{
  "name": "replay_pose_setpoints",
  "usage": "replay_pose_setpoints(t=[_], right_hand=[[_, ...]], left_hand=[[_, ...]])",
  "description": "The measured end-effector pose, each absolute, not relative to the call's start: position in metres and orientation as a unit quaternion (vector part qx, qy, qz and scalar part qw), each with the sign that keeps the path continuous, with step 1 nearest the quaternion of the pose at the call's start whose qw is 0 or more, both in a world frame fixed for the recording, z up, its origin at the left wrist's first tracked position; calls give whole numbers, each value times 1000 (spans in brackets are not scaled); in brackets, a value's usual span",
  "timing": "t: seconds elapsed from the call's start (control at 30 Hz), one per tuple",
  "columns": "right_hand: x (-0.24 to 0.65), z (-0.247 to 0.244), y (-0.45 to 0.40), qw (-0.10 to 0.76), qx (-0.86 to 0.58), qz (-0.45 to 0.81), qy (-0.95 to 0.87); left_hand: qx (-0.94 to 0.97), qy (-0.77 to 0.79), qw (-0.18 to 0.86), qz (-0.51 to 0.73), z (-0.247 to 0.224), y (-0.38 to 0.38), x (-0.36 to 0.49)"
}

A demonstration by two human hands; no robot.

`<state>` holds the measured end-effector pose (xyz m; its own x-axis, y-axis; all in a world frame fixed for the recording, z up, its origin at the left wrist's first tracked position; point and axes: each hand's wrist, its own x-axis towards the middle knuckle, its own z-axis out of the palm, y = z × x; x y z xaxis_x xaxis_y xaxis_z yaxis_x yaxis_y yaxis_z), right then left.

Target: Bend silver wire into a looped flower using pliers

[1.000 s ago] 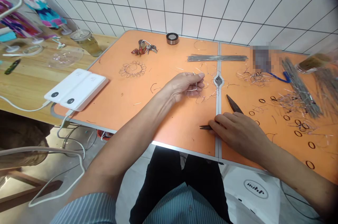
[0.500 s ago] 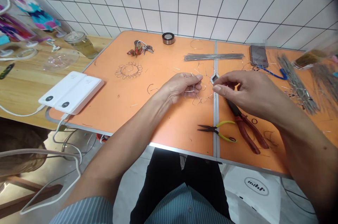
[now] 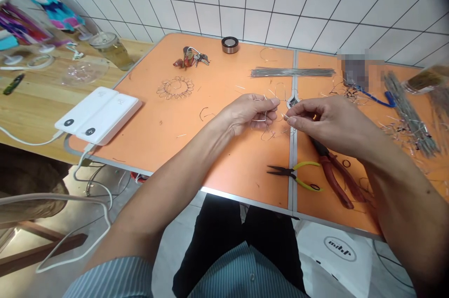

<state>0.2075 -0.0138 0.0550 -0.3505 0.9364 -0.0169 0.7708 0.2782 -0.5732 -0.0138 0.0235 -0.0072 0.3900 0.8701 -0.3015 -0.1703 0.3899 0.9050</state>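
My left hand is closed round a piece of thin silvery wire bent into loops, some of which stick out past the fingertips. Just to its right, the thumb and forefinger of my right hand are pinched together on a short wire end. Whether that end belongs to the looped piece, I cannot tell. Red-handled pliers lie partly under my right hand. Closer to the front edge are small yellow-handled pliers with black jaws.
A flower-like wire ring lies left on the orange table. Behind are a straight wire bundle, a dark round tin and a brown ornament. More wires lie right; a white power bank sits left.
The view has shifted slightly, so the table's things sit further right. My fingers have changed position a little, and a wire end now shows at my right fingertips.
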Motion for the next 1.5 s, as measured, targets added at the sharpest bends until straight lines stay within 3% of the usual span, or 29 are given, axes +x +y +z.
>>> replay_pose_setpoints(t=[1.23, 1.5], right_hand=[[217, 52, -6, 208, -489, 254, -808], [214, 55, -12, 235, -449, 167, -846]], left_hand=[[406, 403, 752, 327, -2, 21, -12], [386, 400, 768, 319, 5, 19, -12]])
